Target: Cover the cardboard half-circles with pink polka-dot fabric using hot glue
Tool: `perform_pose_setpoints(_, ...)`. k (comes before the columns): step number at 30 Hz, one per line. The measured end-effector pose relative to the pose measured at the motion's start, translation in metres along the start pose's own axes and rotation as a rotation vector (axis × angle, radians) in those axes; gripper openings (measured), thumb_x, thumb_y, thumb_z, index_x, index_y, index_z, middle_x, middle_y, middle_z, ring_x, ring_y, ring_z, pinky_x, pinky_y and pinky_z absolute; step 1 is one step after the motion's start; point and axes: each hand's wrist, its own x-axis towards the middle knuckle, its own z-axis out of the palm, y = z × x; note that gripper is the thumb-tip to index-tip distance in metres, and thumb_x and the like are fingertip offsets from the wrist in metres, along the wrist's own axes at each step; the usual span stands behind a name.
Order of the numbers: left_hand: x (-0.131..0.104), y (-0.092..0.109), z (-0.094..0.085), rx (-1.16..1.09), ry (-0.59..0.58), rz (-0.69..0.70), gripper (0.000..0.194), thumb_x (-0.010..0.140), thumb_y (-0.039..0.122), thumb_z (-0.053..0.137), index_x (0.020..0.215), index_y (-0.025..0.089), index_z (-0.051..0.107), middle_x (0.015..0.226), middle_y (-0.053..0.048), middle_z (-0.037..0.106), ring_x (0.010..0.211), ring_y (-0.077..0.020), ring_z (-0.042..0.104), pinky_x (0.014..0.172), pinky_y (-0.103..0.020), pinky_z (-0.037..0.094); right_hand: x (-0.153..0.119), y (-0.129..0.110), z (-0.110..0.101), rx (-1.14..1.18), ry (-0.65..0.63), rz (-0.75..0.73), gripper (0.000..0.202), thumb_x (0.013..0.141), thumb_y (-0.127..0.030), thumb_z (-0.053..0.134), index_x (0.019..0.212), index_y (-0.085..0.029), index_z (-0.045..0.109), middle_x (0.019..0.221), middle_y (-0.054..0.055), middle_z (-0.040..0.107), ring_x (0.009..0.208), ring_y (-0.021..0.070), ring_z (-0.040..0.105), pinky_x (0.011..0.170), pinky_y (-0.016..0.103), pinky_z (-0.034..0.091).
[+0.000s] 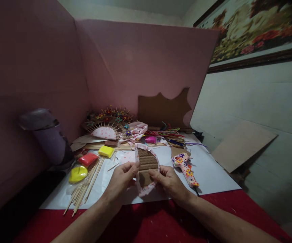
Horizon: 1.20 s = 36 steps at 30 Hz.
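Between my hands I hold up a half-round piece of cardboard (146, 162), its brown corrugated side facing me. Pale pink patterned fabric is folded over its edge all the way round. My left hand (126, 175) pinches the straight edge, thumb in front. On the curved side, my right hand (170, 180) grips it with the thumb pressed on the brown face. Behind the piece, pink dotted fabric (127, 157) lies on the white sheet. To the right of my right hand rests a glue gun (186, 168) with a floral covering.
Wooden sticks (91, 179) lie at the left beside yellow and red clay packets (88, 159). Stick-and-flower fan pieces (104, 132), a pink clay packet (151, 139) and scissors (176, 141) sit farther back. Cut cardboard (161, 109) leans on the pink panel; a purple container (51, 141) stands left.
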Motion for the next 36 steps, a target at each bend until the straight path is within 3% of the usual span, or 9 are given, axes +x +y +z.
perform_pose_setpoints(3, -0.001, 0.001, -0.001, 0.009, 0.022, -0.008, 0.030, 0.061, 0.042, 0.076, 0.063, 0.012, 0.068, 0.056, -0.004, 0.065, 0.052, -0.0148, 0.058, 0.053, -0.025, 0.043, 0.000, -0.001, 0.000, -0.006, -0.025, -0.002, 0.044, 0.071, -0.058, 0.063, 0.058, -0.017, 0.050, 0.046, -0.006, 0.042, 0.037, 0.0059, 0.029, 0.037, 0.021, 0.019)
perform_pose_setpoints(8, 0.000, 0.000, 0.001, -0.025, 0.042, -0.022, 0.029, 0.057, 0.040, 0.078, 0.060, 0.012, 0.068, 0.052, -0.003, 0.064, 0.052, -0.0164, 0.059, 0.053, -0.026, 0.044, 0.000, 0.002, 0.000, 0.026, -0.048, -0.012, 0.047, 0.067, -0.061, 0.065, 0.062, -0.015, 0.055, 0.050, -0.004, 0.046, 0.042, 0.0063, 0.034, 0.039, 0.020, 0.024)
perform_pose_setpoints(13, 0.002, -0.003, 0.002, -0.093, 0.054, -0.043, 0.028, 0.062, 0.040, 0.075, 0.066, 0.013, 0.069, 0.058, -0.003, 0.067, 0.054, -0.0163, 0.061, 0.059, -0.028, 0.047, 0.002, 0.008, -0.004, -0.075, 0.017, 0.035, 0.062, 0.070, -0.078, 0.042, 0.065, -0.017, 0.052, 0.045, -0.004, 0.045, 0.031, 0.0078, 0.036, 0.031, 0.020, 0.026)
perform_pose_setpoints(20, 0.005, -0.012, 0.000, -0.133, 0.024, -0.061, 0.023, 0.066, 0.034, 0.075, 0.068, 0.012, 0.070, 0.058, -0.003, 0.067, 0.056, -0.0159, 0.062, 0.060, -0.027, 0.048, 0.001, 0.002, -0.004, 0.034, 0.008, -0.047, 0.043, 0.071, -0.056, 0.065, 0.071, -0.014, 0.062, 0.064, 0.001, 0.059, 0.057, 0.0124, 0.051, 0.052, 0.022, 0.040)
perform_pose_setpoints(26, 0.004, -0.012, 0.001, -0.135, 0.030, -0.051, 0.022, 0.066, 0.033, 0.075, 0.066, 0.011, 0.070, 0.058, -0.003, 0.067, 0.054, -0.0140, 0.060, 0.059, -0.027, 0.047, 0.001, 0.002, -0.003, 0.022, 0.034, -0.053, 0.046, 0.065, -0.059, 0.068, 0.064, -0.015, 0.059, 0.060, -0.001, 0.056, 0.054, 0.0107, 0.046, 0.049, 0.021, 0.036)
perform_pose_setpoints(30, 0.005, -0.011, -0.001, -0.139, 0.076, -0.047, 0.024, 0.066, 0.035, 0.075, 0.065, 0.012, 0.069, 0.057, -0.003, 0.066, 0.053, -0.0140, 0.060, 0.054, -0.025, 0.045, 0.002, 0.005, -0.003, -0.074, 0.033, 0.015, 0.056, 0.068, -0.073, 0.053, 0.062, -0.017, 0.053, 0.045, -0.004, 0.044, 0.039, 0.0090, 0.039, 0.037, 0.020, 0.028)
perform_pose_setpoints(36, 0.006, -0.011, -0.001, -0.159, 0.078, -0.027, 0.024, 0.064, 0.035, 0.076, 0.068, 0.011, 0.071, 0.062, -0.005, 0.068, 0.055, -0.0135, 0.059, 0.061, -0.028, 0.048, -0.002, -0.001, 0.001, 0.021, 0.002, -0.017, 0.041, 0.069, -0.054, 0.068, 0.067, -0.014, 0.060, 0.058, -0.003, 0.052, 0.048, 0.0074, 0.040, 0.045, 0.020, 0.030)
